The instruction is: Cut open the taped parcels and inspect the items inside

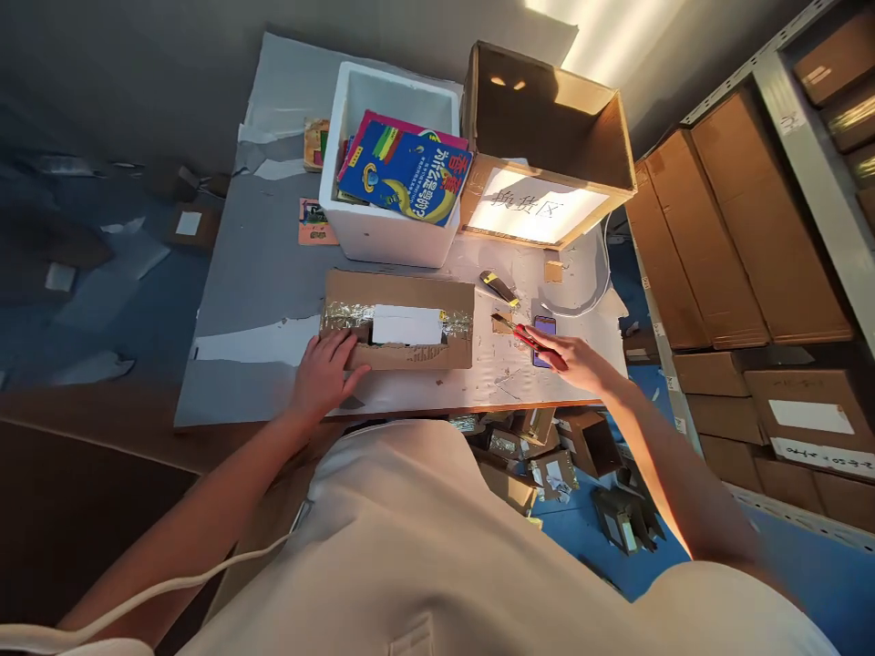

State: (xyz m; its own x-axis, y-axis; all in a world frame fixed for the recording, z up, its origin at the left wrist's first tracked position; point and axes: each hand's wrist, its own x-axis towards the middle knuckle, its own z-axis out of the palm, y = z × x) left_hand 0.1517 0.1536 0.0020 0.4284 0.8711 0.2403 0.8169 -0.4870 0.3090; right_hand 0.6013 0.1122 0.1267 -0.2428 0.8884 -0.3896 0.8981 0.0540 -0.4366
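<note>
A cardboard box [396,290] lies on the table, with shiny clear tape across it and a white label [408,325]. Beside the label, a dark gap shows along its torn near edge. My left hand [328,367] grips the box's near left corner, fingers over the top and thumb along the front. In my right hand [578,360] is a red utility knife [540,348], its blade end pointing left. The knife is held apart from the box, over a phone [545,328] and a small cardboard scrap [502,323]. A yellow-and-black box cutter [499,288] lies behind it.
Behind the box stand a white foam bin [389,239] with picture books [410,173] and an open carton [547,173] with a handwritten sign. Loose booklets [318,221] lie left of the bin. Shelves with cartons [766,219] rise at right. Opened boxes [553,465] litter the floor.
</note>
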